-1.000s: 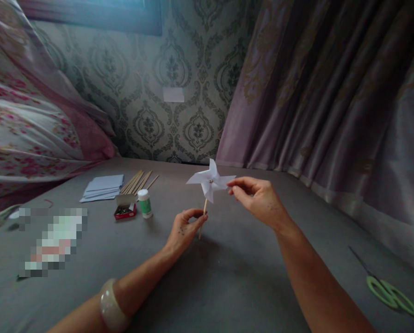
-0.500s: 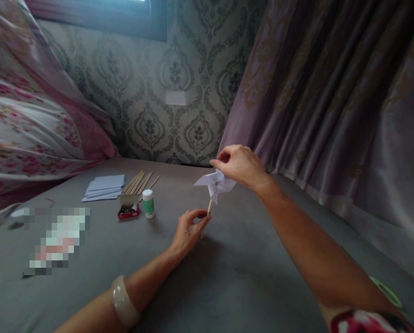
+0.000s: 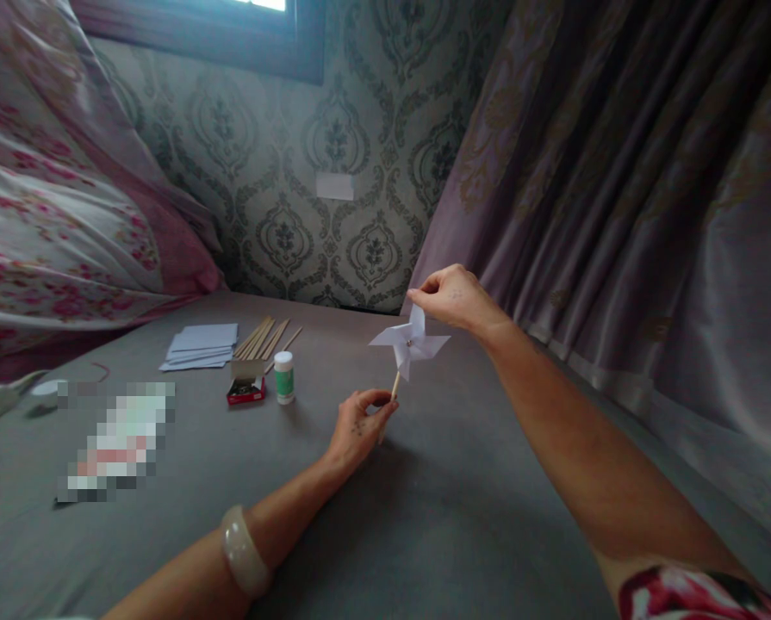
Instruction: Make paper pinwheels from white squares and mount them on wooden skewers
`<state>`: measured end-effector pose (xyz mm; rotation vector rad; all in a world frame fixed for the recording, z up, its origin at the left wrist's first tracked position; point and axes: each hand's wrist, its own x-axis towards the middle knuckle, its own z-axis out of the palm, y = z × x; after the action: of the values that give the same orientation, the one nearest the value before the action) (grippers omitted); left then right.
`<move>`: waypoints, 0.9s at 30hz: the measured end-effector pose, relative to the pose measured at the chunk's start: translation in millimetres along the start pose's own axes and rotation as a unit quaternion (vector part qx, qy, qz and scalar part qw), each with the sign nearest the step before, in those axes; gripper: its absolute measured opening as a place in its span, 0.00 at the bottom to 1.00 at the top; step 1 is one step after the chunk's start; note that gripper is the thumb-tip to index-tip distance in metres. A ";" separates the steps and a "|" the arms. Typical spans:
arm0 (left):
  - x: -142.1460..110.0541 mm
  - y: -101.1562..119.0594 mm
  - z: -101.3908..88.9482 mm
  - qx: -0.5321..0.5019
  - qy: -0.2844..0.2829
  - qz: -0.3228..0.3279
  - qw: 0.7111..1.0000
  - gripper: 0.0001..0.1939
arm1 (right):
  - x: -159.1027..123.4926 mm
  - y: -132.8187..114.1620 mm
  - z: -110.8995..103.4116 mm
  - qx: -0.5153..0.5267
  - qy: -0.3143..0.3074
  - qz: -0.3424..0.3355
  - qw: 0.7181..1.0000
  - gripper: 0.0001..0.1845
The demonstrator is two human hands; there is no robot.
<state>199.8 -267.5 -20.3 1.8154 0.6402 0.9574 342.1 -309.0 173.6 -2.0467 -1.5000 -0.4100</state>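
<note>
A white paper pinwheel [image 3: 403, 343] with a pin at its centre stands tilted on a thin wooden stick [image 3: 395, 385]. My left hand [image 3: 363, 422] is closed round the stick below the blades, thumb and forefinger pressed on it. Above the pinwheel, my right hand [image 3: 456, 297] is closed with its fingertips at the tip of the upper blade. The exact contact there is partly hidden by the fingers.
Left of my hands stand a white and green bottle [image 3: 284, 379] and an open small red box [image 3: 245, 394] of small metal pieces. Behind them lie several wooden sticks [image 3: 262, 338] and a stack of white paper [image 3: 201, 346]. A blurred-out packet [image 3: 123, 439] lies farther left.
My right hand has risen slightly off the blades, so the upper blade now shows. The pinwheel has turned a little. My left hand keeps its hold, and the view has shifted slightly.
</note>
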 end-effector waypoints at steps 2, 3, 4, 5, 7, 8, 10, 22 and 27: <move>0.2 0.3 -0.1 -0.001 -0.001 -0.001 1.000 0.12 | 1.3 0.8 0.0 0.001 -0.002 0.005 1.000 0.14; 0.3 0.2 -0.1 -0.002 -0.003 -0.001 1.000 0.12 | 1.7 1.1 -0.1 0.001 -0.003 0.008 1.000 0.14; 0.5 -0.1 -0.1 -0.003 -0.005 -0.001 1.000 0.12 | 2.0 1.4 0.0 0.001 -0.003 0.012 1.000 0.14; 0.6 -0.6 -0.1 -0.003 -0.006 0.000 1.000 0.12 | 2.2 1.7 0.0 0.003 -0.004 0.014 1.000 0.14; 1.2 -2.1 0.0 -0.002 -0.003 0.004 1.000 0.12 | 2.4 2.2 0.3 0.006 -0.007 0.018 1.000 0.14; 1.5 -2.9 0.0 -0.002 -0.001 0.005 1.000 0.12 | 2.6 2.6 0.4 0.009 -0.006 0.017 1.000 0.14; 2.1 -4.1 -0.1 -0.004 -0.001 0.006 1.000 0.12 | 2.9 3.8 0.7 0.014 -0.001 0.012 1.000 0.15; 3.4 0.8 -1.8 -0.046 -0.004 -0.012 0.999 0.14 | -27.5 43.3 11.9 0.060 0.062 -0.020 0.996 0.13; 5.5 -2.1 -2.1 -0.067 -0.001 -0.030 0.997 0.17 | -52.7 57.9 30.9 -0.010 0.033 -0.085 0.996 0.25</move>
<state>201.1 -261.3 -19.9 1.6689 0.6123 0.9364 376.9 -343.4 105.1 -1.9079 -1.6415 -0.5549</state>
